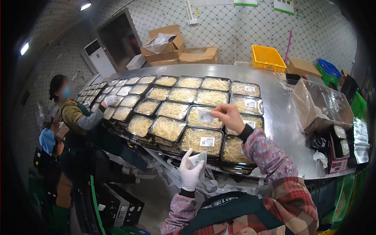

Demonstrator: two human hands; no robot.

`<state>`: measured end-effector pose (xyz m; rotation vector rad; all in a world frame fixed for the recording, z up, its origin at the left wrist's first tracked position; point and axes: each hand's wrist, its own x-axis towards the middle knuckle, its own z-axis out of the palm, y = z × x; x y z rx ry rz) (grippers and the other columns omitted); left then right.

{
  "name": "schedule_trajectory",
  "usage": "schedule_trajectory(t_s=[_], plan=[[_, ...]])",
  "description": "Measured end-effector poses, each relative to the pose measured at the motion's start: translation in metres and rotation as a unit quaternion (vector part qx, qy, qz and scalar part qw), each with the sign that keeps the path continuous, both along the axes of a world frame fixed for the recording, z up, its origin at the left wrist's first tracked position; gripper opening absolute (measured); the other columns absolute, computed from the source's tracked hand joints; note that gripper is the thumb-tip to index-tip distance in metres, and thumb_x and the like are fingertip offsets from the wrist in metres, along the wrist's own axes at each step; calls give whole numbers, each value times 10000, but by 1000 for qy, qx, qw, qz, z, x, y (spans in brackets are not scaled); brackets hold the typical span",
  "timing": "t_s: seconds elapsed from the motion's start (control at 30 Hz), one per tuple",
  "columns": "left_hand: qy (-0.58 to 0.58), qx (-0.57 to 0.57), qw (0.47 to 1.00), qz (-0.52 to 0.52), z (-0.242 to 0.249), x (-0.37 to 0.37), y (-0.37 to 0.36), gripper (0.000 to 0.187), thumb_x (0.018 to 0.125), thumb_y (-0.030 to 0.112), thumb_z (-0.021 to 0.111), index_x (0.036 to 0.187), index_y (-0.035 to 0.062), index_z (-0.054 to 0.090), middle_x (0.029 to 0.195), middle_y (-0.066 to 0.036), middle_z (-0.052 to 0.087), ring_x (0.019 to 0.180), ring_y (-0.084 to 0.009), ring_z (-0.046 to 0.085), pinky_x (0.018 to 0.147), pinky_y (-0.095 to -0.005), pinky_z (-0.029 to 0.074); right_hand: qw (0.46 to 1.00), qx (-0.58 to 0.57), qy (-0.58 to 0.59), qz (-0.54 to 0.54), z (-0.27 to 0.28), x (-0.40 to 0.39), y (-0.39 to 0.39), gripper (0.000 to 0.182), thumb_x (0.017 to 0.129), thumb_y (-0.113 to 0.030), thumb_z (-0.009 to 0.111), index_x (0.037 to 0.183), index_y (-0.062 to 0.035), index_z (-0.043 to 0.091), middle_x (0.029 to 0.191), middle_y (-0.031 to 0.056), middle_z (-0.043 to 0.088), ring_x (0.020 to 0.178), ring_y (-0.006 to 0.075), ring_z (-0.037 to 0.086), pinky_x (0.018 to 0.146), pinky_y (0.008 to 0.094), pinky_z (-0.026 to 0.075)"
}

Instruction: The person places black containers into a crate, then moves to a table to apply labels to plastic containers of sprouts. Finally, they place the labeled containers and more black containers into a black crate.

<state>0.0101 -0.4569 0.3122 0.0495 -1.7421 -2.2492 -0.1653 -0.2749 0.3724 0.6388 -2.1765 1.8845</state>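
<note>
My right hand (231,118), bare, pinches a small label (205,116) by its edge. The label overlaps a film-covered black tray of bean sprouts (194,122) in the second row. Gloved in white, my left hand (189,176) grips a folded strip of labels (197,158) at the table's front edge. Just beyond it sits a tray of bean sprouts (188,137) with a white label (207,141) on its film. The right-hand column of trays (246,105) also carries several labels, while the trays further left show bare film.
Stacked sprout trays (167,128) cover the steel table (280,129) leftward, where a masked person (74,117) reaches over them with a gloved hand. A clear plastic-lined box (323,103) stands right. Behind are a yellow crate (268,58) and cardboard boxes (166,47). Backing strip trails below the edge.
</note>
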Motion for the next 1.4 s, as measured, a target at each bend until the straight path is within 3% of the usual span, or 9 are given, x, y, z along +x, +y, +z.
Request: schedule_trajectory(t_s=[0.33,0.5,0.6,0.7,0.9,1.0,1.03,1.17,1.4], plan=[[23,2,999,28,-7,-32,-106,377,807,-84,650,1166,-17,557,1054,-104,635,947,-147,619,851,-279,505,940,296,-12,-171,-76,-74,-13,144,676,-188,716,701,-48,694,715,137,669,693,300,649,664,378,515],[9,-18,998,-60,0,-49,-160,233,830,-46,649,1058,-12,616,1012,-59,630,906,-120,608,821,-248,493,803,521,60,-283,-50,-52,-25,549,769,-321,673,1206,-12,549,640,126,630,636,321,635,566,424,484],[86,-40,988,-118,5,-71,-176,128,857,-10,633,985,-23,635,963,-38,616,868,-104,597,800,-237,486,839,447,52,-305,-10,-25,-39,586,799,-361,676,1251,-20,523,653,120,638,609,311,634,550,403,485],[48,-40,983,-174,19,-87,-175,98,882,10,613,964,-40,632,931,-36,605,847,-90,586,748,-225,481,978,179,-81,-64,27,19,-89,490,797,-341,738,1131,-3,618,712,70,650,647,142,609,604,276,487],[9,-9,975,-220,15,-112,-159,118,839,59,697,913,-20,648,845,-17,612,843,-99,589,753,-236,467,982,118,-115,89,30,52,-132,234,812,-221,737,921,-17,705,776,28,670,690,70,575,615,224,466],[104,-174,966,-162,19,-131,-155,297,765,92,773,1001,-12,628,970,-69,611,942,-146,576,792,-272,466,986,99,-112,73,30,50,-130,175,815,-175,728,868,-11,703,734,31,668,648,63,566,599,223,461],[229,-375,897,-47,35,-132,-154,657,678,130,838,1234,4,511,1134,-114,558,1053,-191,533,821,-319,465,991,100,-69,59,24,48,-130,172,813,-172,728,863,-9,702,730,38,667,643,72,571,595,226,461],[89,-80,971,-207,46,-133,-119,838,753,8,734,1433,31,245,1148,-115,549,1027,-164,557,779,-268,514,992,115,43,26,27,21,-123,137,817,-137,722,855,-8,697,718,45,660,633,75,577,555,228,450],[-37,36,962,-268,40,-172,-124,378,869,6,607,1227,23,487,989,-63,617,878,-113,604,778,-258,507,980,131,-80,-125,-6,-146,10,150,803,-157,709,801,-7,701,682,13,634,612,66,558,538,241,448]])
